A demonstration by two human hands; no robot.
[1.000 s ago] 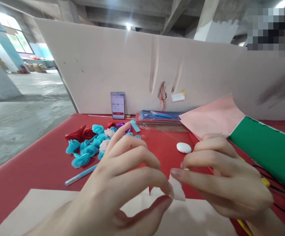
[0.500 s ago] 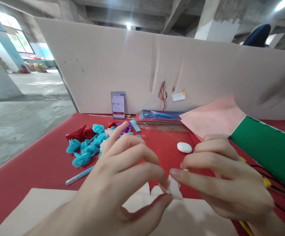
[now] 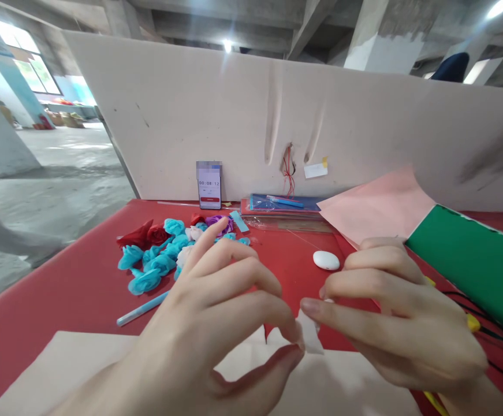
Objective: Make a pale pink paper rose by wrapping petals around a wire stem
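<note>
A small pale paper piece (image 3: 310, 337) is located between the two hands, above the near part of the red table (image 3: 82, 283). The left hand (image 3: 212, 318) has thumb and index fingertip brought together at the left edge of the piece, gripping it; its other fingers are raised and curved. The right hand (image 3: 407, 323) is bent, index fingertip against the top of the piece; its thumb is hidden, so whether it pinches the paper cannot be told.

Beneath the hands lies a large pale sheet (image 3: 56, 367). A light-blue pen (image 3: 142, 308) rests left of the left hand, near a cluster of blue flowers (image 3: 158, 266) and red flowers (image 3: 136, 236). A white oval object (image 3: 326, 260) lies just beside the right hand's fingers. Beyond the right hand, a pink sheet (image 3: 372, 208) adjoins a green board (image 3: 472, 266). At the rear, a phone (image 3: 209, 190) stands upright against a pale panel (image 3: 190, 115), displaying 00:08:12.
</note>
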